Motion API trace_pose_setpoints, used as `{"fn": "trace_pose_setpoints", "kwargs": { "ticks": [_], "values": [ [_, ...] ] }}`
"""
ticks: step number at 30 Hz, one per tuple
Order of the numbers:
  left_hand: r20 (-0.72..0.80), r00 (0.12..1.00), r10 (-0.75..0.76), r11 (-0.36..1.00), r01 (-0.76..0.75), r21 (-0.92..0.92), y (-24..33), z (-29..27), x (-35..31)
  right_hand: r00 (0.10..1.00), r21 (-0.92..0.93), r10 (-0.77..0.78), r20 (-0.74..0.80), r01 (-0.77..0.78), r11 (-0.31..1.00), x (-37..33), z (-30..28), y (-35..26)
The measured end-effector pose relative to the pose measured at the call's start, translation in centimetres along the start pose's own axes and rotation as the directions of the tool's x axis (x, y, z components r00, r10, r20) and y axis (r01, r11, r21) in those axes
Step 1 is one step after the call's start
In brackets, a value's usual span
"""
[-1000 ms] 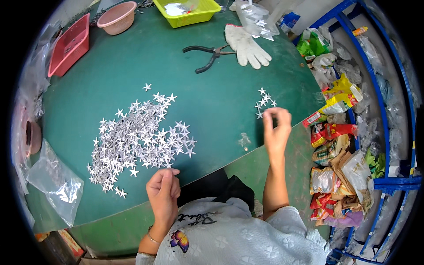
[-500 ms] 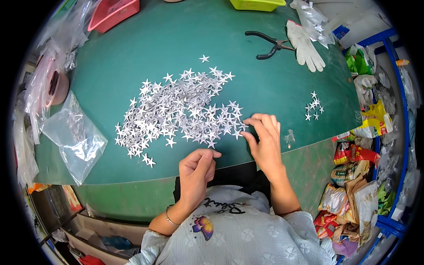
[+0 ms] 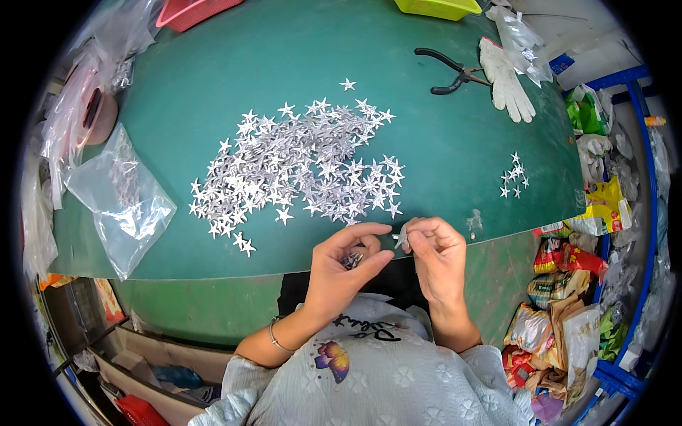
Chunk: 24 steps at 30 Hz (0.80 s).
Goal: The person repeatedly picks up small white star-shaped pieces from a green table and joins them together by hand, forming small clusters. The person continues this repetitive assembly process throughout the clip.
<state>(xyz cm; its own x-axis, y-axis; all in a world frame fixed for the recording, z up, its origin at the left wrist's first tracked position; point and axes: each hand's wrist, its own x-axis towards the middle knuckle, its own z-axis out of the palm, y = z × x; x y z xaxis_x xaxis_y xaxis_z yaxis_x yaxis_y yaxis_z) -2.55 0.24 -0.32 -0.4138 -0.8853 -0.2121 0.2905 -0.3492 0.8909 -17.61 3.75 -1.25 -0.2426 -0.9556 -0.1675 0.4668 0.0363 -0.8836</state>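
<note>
A wide heap of small silver starfish-shaped pieces [image 3: 305,160] lies on the green table in front of me. My right hand [image 3: 442,264] pinches one silver starfish piece [image 3: 401,238] between thumb and fingers, just off the table's near edge. Close on its left, my left hand [image 3: 334,275] has its fingers curled round a few silver pieces [image 3: 350,260] in the palm. Its thumb and index finger point toward the pinched starfish, with a gap between their tips. A small group of starfish pieces [image 3: 513,175] lies apart at the right.
Black-handled pliers [image 3: 455,75] and a white work glove [image 3: 506,82] lie at the far right. Red [image 3: 193,10] and yellow-green [image 3: 439,7] baskets stand at the back. A clear plastic bag [image 3: 122,206] rests at the left. Packed bags fill a blue rack [image 3: 634,149] on the right.
My right hand has drawn back from the heap's right edge toward my body with a starfish piece. My left hand has turned and opened somewhat, showing pieces in its palm. The whole view has shifted slightly.
</note>
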Motion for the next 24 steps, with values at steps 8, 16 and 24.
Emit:
{"fn": "trace_pose_setpoints", "kwargs": {
  "ticks": [8, 16, 24],
  "values": [
    [-0.022, 0.999, 0.029, 0.998, -0.027, 0.056, 0.2, -0.1, -0.3, 0.994, -0.050, -0.063, 0.089, 0.068, 0.996, -0.8, 0.4, 0.0],
    [-0.014, 0.997, -0.075, 0.997, 0.075, -0.036, 0.9, -0.1, -0.9, 0.983, -0.148, -0.129, 0.128, 0.148, 0.978, -1.2, 0.9, -0.5],
    [0.030, 1.000, -0.005, 0.999, 0.004, 0.034, 0.7, -0.3, -1.0, 0.984, -0.160, -0.135, 0.113, 0.152, 0.975, -1.4, 1.2, -0.3]
  ]
}}
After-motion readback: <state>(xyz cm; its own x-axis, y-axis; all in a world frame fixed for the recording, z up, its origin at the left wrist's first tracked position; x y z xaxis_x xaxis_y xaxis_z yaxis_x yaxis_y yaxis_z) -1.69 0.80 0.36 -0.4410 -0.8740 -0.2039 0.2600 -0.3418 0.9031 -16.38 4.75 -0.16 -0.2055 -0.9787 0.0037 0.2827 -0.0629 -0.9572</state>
